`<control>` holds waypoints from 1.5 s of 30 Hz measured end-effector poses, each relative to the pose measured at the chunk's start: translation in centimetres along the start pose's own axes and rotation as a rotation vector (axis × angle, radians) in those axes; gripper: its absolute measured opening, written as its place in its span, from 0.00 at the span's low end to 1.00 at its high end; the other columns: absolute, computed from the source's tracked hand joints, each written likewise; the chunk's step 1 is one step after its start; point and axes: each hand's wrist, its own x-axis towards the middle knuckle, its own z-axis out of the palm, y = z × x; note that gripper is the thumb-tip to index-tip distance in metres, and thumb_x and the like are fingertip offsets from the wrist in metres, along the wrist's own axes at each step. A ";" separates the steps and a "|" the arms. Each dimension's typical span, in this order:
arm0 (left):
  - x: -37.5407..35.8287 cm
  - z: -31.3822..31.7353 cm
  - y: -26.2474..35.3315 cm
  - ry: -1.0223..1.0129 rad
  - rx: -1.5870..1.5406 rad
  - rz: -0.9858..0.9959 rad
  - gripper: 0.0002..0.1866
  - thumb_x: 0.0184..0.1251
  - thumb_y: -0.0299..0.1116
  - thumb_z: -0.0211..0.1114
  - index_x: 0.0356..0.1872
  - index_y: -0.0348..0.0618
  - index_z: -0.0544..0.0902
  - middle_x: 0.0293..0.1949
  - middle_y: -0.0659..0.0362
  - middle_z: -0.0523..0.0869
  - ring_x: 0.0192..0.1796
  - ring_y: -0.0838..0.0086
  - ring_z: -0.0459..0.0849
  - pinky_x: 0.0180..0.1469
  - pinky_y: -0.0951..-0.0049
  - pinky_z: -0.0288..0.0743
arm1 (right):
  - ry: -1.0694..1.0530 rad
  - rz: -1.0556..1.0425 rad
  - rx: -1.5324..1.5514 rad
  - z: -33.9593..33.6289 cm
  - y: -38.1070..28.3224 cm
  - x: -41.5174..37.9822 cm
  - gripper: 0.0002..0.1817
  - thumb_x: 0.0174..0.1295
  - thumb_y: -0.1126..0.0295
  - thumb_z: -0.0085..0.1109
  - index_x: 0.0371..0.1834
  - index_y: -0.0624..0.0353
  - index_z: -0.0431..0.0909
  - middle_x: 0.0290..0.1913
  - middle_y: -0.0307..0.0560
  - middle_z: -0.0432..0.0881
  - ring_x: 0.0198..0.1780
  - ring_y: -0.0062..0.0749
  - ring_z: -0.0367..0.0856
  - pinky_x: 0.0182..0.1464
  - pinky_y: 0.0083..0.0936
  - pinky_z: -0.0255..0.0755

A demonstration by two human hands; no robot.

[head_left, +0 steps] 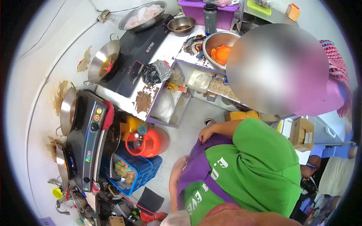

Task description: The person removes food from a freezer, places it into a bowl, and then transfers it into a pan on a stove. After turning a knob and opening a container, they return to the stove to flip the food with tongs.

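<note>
My right hand (206,134) is closed on the upper edge of the purple apron (196,160), which I wear over a green shirt (260,162). My left arm (178,180) hangs along the apron's other edge. Its hand is partly behind the cloth, and the fingers do not show. Beyond the hands, a red gas cylinder (156,141) stands on the floor, beside a blue plastic crate (137,171) with packets inside.
Along the wall are a black stove (132,52), a second stove (88,139) and a wok (105,62) with oil. A steel bowl (211,39) holds orange food. A co-worker (316,90) in pink stands across the shelf unit (177,109). Utensils crowd the lower left.
</note>
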 end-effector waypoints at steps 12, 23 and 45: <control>13.1 1.7 15.1 -0.142 0.057 0.053 0.25 0.69 0.45 0.50 0.58 0.36 0.70 0.58 0.52 0.72 0.62 0.69 0.68 0.63 0.73 0.58 | -0.018 -0.144 -0.170 -11.5 2.7 -2.0 0.18 0.50 0.61 0.55 0.43 0.57 0.79 0.39 0.51 0.81 0.39 0.37 0.77 0.42 0.37 0.70; 14.2 3.7 15.0 0.254 0.013 -0.139 0.25 0.69 0.46 0.52 0.56 0.35 0.71 0.48 0.50 0.79 0.51 0.69 0.76 0.54 0.73 0.66 | 0.927 -0.815 -0.552 -25.0 -13.2 6.3 0.14 0.48 0.65 0.58 0.35 0.62 0.76 0.43 0.54 0.76 0.43 0.46 0.75 0.46 0.41 0.69; 11.8 6.5 -3.2 0.579 -0.536 -0.081 0.20 0.64 0.45 0.54 0.44 0.38 0.79 0.42 0.56 0.82 0.46 0.75 0.76 0.49 0.74 0.68 | 0.817 -0.791 -0.895 -24.0 -20.5 12.8 0.28 0.55 0.62 0.52 0.61 0.58 0.65 0.60 0.56 0.64 0.64 0.52 0.58 0.66 0.46 0.49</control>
